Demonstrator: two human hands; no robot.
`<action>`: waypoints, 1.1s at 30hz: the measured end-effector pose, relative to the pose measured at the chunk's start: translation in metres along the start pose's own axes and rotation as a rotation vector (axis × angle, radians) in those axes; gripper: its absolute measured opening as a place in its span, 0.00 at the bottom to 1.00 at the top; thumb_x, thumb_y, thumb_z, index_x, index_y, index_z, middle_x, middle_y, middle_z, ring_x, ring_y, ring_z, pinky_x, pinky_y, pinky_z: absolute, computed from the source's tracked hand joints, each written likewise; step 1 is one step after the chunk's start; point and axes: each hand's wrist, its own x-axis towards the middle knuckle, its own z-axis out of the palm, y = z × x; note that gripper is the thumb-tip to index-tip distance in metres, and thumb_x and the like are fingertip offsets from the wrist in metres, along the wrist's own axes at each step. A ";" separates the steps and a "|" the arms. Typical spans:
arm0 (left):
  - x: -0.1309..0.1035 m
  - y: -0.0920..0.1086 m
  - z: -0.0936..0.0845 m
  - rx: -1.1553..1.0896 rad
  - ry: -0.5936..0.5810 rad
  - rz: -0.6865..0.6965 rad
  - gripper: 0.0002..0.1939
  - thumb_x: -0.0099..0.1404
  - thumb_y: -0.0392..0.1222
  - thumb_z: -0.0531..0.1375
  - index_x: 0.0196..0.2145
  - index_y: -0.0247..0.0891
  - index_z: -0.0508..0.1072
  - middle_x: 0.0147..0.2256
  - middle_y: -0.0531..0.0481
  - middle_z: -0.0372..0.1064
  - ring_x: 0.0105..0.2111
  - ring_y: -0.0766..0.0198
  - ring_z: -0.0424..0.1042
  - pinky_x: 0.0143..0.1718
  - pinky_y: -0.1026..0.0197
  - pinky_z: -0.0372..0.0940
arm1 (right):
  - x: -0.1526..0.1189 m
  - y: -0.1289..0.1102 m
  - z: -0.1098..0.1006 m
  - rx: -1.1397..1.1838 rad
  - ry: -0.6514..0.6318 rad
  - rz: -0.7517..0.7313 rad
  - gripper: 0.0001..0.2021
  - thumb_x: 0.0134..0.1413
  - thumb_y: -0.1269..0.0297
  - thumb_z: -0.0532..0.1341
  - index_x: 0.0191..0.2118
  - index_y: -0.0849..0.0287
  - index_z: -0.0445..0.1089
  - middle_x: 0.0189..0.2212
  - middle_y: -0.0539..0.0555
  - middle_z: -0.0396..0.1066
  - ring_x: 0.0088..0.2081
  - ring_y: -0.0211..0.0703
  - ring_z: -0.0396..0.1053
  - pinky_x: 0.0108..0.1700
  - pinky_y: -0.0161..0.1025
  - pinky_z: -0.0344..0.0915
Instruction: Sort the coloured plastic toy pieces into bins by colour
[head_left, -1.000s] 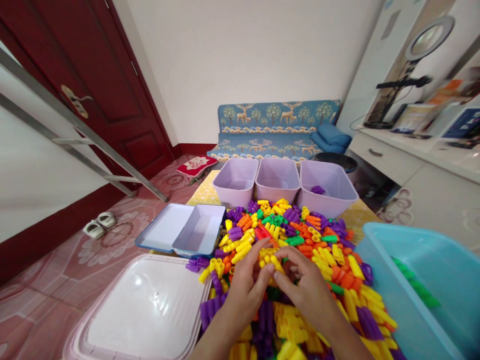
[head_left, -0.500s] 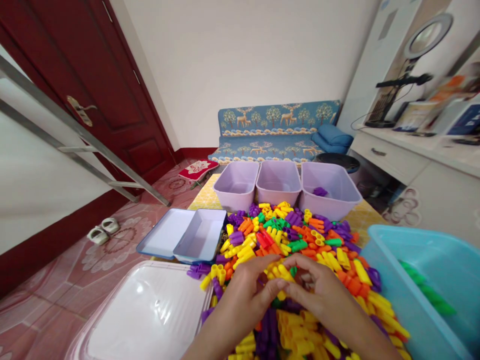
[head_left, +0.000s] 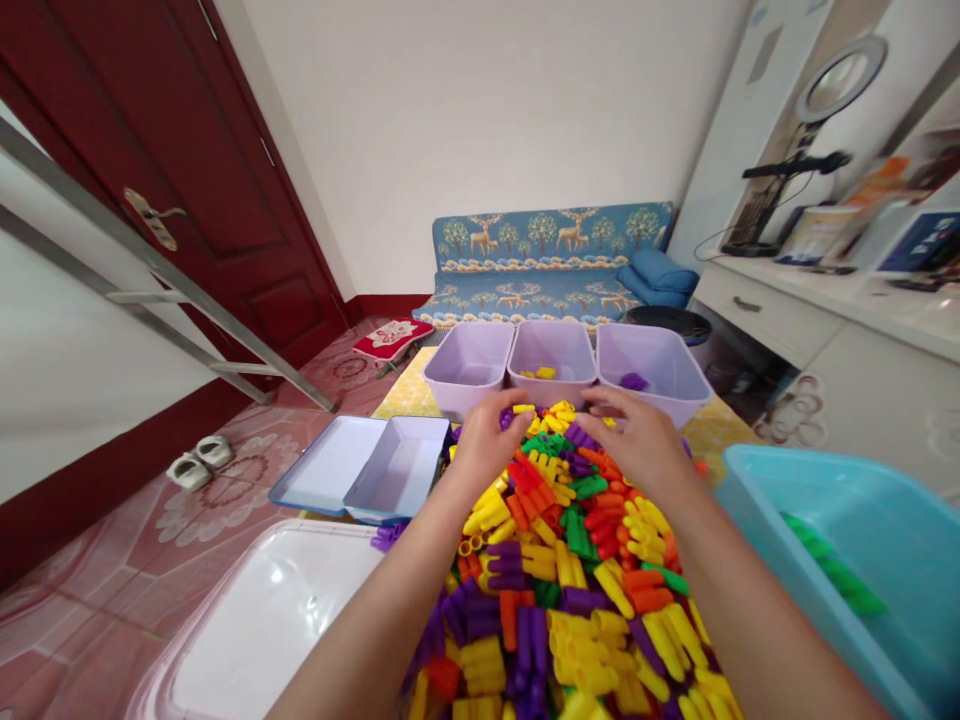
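A wide heap of yellow, purple, orange, red and green plastic tube pieces (head_left: 525, 560) covers the table. Over its far left part is my left hand (head_left: 487, 435), fingers apart and nothing in them. My right hand (head_left: 634, 430) hovers over the far right part, also empty with its fingers spread. Both are just in front of the middle lilac bin (head_left: 553, 390), which has a few yellow pieces (head_left: 545, 373) inside. The right lilac bin (head_left: 679, 395) holds a purple piece (head_left: 634, 382). In the left lilac bin (head_left: 465, 390) no pieces show.
At the right stands a turquoise tub (head_left: 825, 640) with green pieces (head_left: 832, 565). On the left lie an open shallow box (head_left: 397, 470) with its lid (head_left: 326, 465), and a clear-topped container (head_left: 262, 610). Patterned yellow cloth (head_left: 409, 390) shows at the table's edges.
Both hands have moved forward and apart, from the middle of the heap to the bins. The yellow pieces they held together have been let go, and yellow pieces now lie in the middle bin.
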 end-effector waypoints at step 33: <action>-0.138 0.025 -0.023 0.383 -0.412 0.145 0.23 0.54 0.39 0.67 0.49 0.48 0.72 0.51 0.49 0.68 0.54 0.51 0.60 0.59 0.43 0.51 | -0.100 0.027 -0.024 -0.312 -0.354 -0.091 0.22 0.44 0.74 0.59 0.47 0.49 0.73 0.49 0.53 0.71 0.50 0.52 0.68 0.53 0.50 0.64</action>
